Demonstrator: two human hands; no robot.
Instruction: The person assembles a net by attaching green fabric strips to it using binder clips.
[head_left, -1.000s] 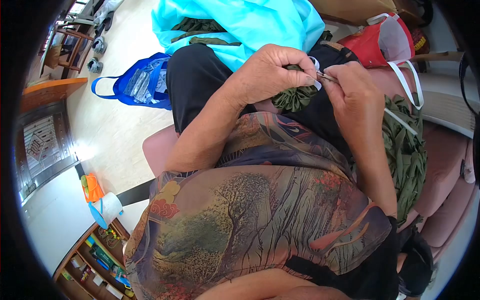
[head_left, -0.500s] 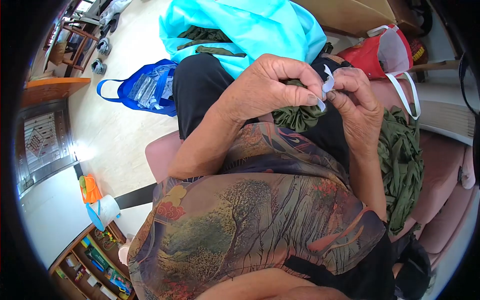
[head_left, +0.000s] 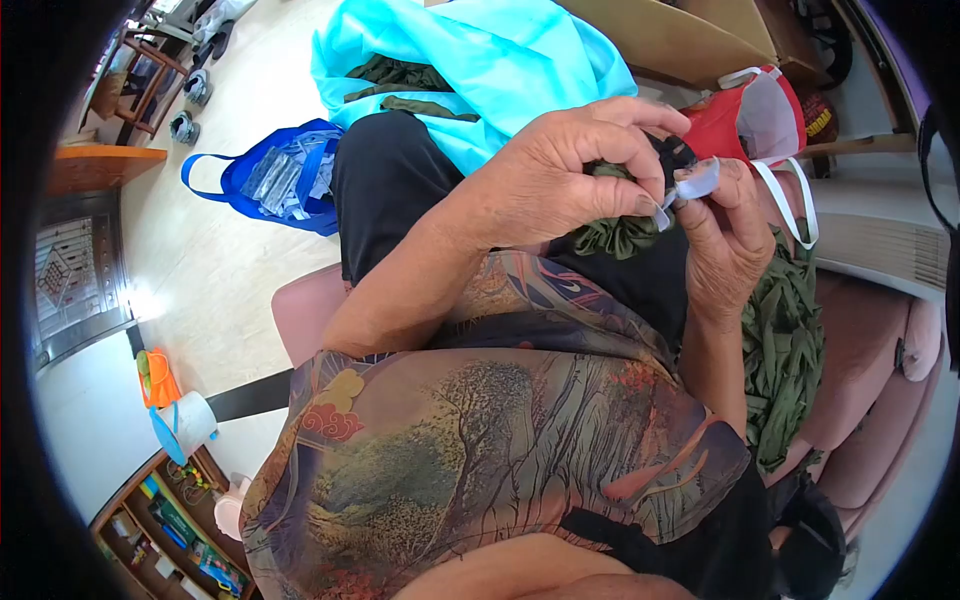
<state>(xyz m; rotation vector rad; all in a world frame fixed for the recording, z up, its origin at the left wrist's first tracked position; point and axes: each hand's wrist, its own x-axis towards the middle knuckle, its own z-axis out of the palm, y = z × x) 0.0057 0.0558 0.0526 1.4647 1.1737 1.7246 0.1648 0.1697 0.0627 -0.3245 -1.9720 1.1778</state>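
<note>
My left hand [head_left: 555,175] is closed, thumb against forefinger, around a dark green gathered fabric ring [head_left: 612,238] that looks like a scrunchie. A white strip [head_left: 699,180] runs from its fingertips across to my right hand [head_left: 730,235], whose thumb and forefinger pinch it. The strip's far end stands up above the right fingers; how it joins the fabric is hidden. Beside my right forearm lies a heap of the same green fabric [head_left: 785,350] on the pink seat.
A bright turquoise cloth bag [head_left: 520,60] with green pieces inside spreads beyond my knees. On the floor at left stands a blue bag [head_left: 235,180] holding clear plastic packets. A red bag [head_left: 735,115] with white handles is at right, near a cardboard box [head_left: 690,40].
My head view has shifted slightly to the right. The white strip now sticks out more to the right in my right fingers, and some of my left fingers have lifted and spread.
</note>
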